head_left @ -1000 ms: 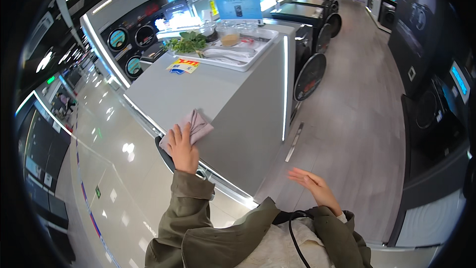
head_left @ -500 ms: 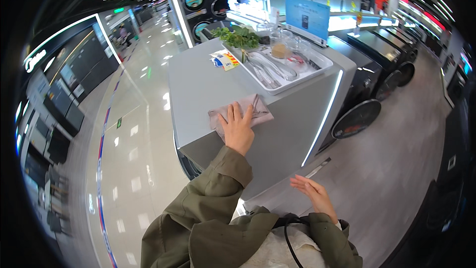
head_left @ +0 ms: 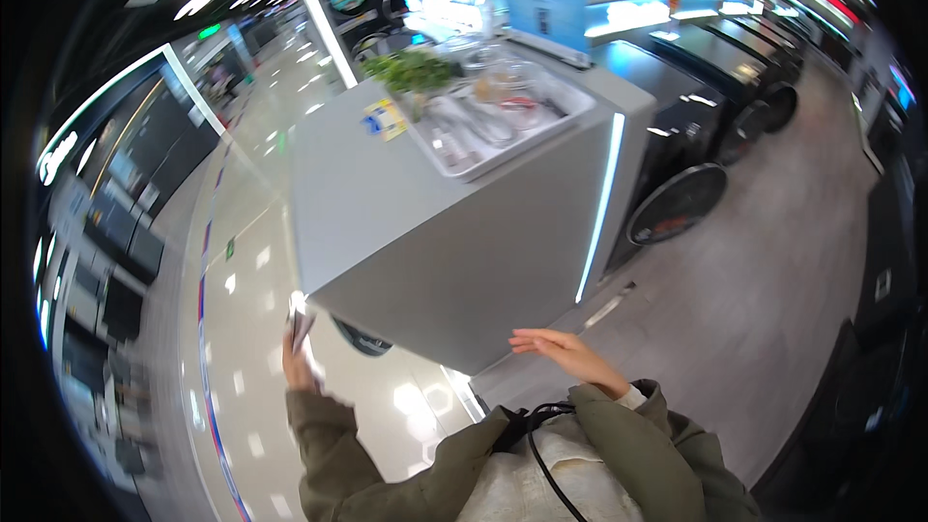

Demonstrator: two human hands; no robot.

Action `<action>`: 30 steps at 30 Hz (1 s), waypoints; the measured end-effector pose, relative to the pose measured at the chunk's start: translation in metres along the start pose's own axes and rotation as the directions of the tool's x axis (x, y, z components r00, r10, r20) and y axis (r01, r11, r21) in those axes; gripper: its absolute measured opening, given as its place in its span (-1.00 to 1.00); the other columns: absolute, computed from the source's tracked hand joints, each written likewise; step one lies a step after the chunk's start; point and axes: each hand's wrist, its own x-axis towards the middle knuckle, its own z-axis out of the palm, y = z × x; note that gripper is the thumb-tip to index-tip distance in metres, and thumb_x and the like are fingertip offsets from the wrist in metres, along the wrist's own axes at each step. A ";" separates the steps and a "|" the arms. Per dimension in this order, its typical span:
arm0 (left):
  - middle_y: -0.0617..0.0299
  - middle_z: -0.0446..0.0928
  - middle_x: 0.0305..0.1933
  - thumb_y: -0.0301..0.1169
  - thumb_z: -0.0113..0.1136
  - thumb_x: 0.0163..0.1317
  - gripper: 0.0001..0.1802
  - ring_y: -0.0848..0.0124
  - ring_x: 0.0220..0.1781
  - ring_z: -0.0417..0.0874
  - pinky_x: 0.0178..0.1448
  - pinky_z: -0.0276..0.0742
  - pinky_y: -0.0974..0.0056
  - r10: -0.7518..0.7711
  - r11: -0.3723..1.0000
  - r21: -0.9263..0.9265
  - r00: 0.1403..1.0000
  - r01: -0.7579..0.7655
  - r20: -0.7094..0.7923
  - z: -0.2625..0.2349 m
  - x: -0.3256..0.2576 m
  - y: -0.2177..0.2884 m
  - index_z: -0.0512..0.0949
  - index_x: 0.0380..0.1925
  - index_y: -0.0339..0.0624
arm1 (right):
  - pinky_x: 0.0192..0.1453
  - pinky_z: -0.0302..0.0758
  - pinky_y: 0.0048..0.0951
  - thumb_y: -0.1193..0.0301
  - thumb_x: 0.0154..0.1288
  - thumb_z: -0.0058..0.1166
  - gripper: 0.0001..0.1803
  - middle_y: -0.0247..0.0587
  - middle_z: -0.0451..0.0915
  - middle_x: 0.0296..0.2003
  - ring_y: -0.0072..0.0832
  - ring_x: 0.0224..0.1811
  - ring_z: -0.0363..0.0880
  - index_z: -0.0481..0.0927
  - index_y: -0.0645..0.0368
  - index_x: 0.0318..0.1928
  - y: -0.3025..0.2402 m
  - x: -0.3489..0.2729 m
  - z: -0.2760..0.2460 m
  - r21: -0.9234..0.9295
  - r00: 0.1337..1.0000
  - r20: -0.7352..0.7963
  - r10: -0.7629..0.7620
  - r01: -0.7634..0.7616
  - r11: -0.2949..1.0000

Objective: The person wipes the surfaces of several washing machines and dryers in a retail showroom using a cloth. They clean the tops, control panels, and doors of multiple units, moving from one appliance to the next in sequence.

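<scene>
The left hand [head_left: 297, 364] has its fingers closed on a pinkish fabric cloth [head_left: 303, 324] beside the grey boxy counter [head_left: 362, 198], the empty right hand [head_left: 568, 353] hovering with fingers outstretched.

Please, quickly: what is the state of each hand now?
Left hand: holding the folded cloth, near the counter's front corner; blurred.
Right hand: open, fingers extended, holding nothing visible.

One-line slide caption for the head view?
Left hand with cloth at the near left corner of a grey counter topped with leafy greens and a white tray; right hand empty.
</scene>
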 end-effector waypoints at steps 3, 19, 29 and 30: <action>0.07 0.26 0.30 -0.28 -0.05 0.27 -0.37 0.11 0.29 0.34 0.32 0.33 0.00 -0.421 0.869 -0.232 0.899 0.437 0.120 -0.041 -0.052 -0.062 0.10 0.32 -0.20 | 0.32 0.26 -0.36 0.33 0.48 -0.29 -0.58 -0.09 0.47 0.12 -0.37 0.17 0.45 0.34 0.25 0.23 0.009 -0.014 0.000 -0.010 0.997 -0.066 0.051 -0.052 0.999; -0.06 0.27 0.28 -0.36 -0.03 0.32 -0.44 0.00 0.29 0.31 0.35 0.23 -0.09 -0.369 0.283 -0.136 0.239 0.949 0.898 0.370 -0.156 0.049 0.13 0.26 -0.31 | 0.24 0.34 -0.42 0.34 0.46 -0.23 -0.61 -0.07 0.53 0.02 -0.36 0.08 0.51 0.40 0.36 0.13 -0.014 -0.184 -0.095 0.168 0.735 -0.678 0.027 0.119 0.979; -0.04 0.29 0.27 -0.34 0.00 0.17 -0.37 0.01 0.28 0.33 0.32 0.23 -0.10 -0.291 0.299 -0.147 0.237 0.943 0.927 0.554 -0.245 0.043 0.16 0.26 -0.28 | 0.25 0.34 -0.36 0.38 0.44 -0.23 -0.64 -0.04 0.53 0.00 -0.35 0.09 0.50 0.41 0.37 0.10 -0.056 -0.320 -0.254 0.119 0.574 -0.819 -0.005 0.179 0.977; -0.04 0.29 0.27 -0.33 0.00 0.16 -0.36 0.00 0.28 0.33 0.32 0.23 -0.11 -0.335 0.317 -0.140 0.248 0.938 0.909 0.566 -0.251 0.044 0.16 0.26 -0.28 | 0.25 0.34 -0.36 0.38 0.44 -0.23 -0.64 -0.05 0.53 0.00 -0.35 0.09 0.50 0.42 0.36 0.10 -0.058 -0.324 -0.268 0.129 0.581 -0.814 0.003 0.174 0.976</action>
